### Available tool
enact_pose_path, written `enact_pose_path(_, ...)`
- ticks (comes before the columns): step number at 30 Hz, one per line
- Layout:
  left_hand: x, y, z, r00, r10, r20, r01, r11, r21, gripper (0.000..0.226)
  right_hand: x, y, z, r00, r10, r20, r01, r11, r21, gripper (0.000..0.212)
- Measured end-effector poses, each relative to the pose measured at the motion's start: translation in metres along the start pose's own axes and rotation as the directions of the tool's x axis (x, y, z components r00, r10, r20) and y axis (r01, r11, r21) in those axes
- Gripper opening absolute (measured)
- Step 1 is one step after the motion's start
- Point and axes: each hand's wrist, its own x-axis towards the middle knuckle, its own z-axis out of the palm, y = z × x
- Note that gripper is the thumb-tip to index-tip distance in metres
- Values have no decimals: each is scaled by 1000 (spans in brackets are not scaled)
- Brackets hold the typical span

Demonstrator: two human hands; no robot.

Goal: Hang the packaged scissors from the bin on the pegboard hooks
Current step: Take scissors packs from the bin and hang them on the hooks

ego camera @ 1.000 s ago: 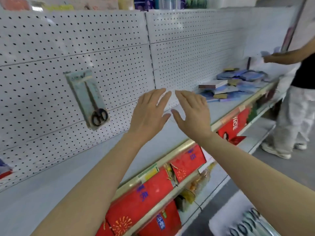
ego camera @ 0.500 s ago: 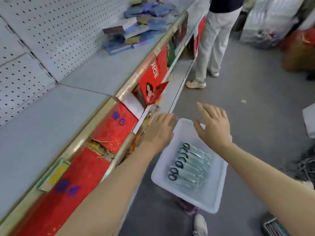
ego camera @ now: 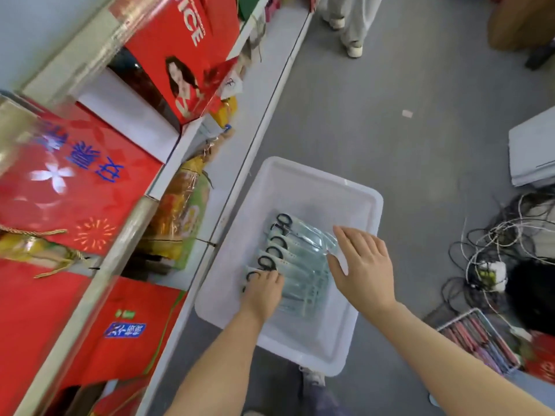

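A white plastic bin [ego camera: 318,181] stands on the grey floor beside the shelving. Several packaged scissors [ego camera: 295,250] with black handles lie fanned in a row inside it. My left hand [ego camera: 264,291] reaches down into the bin with its fingertips on the nearest package, beside the black handle loops; whether it grips the package is hidden by the hand. My right hand [ego camera: 365,267] hovers flat over the right ends of the packages, fingers apart, holding nothing. The pegboard is out of view.
Shelves [ego camera: 99,283] with red gift boxes [ego camera: 75,187] run along the left. Tangled cables and a power strip [ego camera: 492,274] lie on the floor at right, near a wire basket [ego camera: 477,337]. Another person's legs [ego camera: 351,22] stand at the top.
My view has swung from the pegboard down to the floor bin. Both hands have dropped from in front of the pegboard into the bin, the left one reaching the nearest package.
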Motion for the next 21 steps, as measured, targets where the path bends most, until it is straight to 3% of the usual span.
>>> enact_pose_path(6,20,10,10,997,-66,-36,66,998,9,28,-22,8,25,998,24,60,-25,1000,14,43)
enact_pose_path(8,26,7,10,998,-60,7,59,998,33,15,-26,9,30,996,22,85,-25,999,25,43)
enact_pose_path(13,26,-6,-2,983,-45,177,45,999,5,48,-30,8,36,994,-9,113,6,999,31,48)
enact_pose_path(16,21,-18,-23,971,-67,228,121,965,-232,42,-27,7,37,992,-32,123,27,998,48,47)
enact_pose_path(18,13,-28,-34,981,-117,154,170,899,-404,28,-26,6,37,991,-41,127,33,998,62,47)
enact_pose_path(20,9,-38,-39,961,-265,78,257,754,-605,20,-24,4,39,990,-29,138,18,997,79,47)
enact_pose_path(21,10,-41,-43,929,-362,80,303,619,-725,18,-24,3,40,989,-2,150,-12,996,92,48)
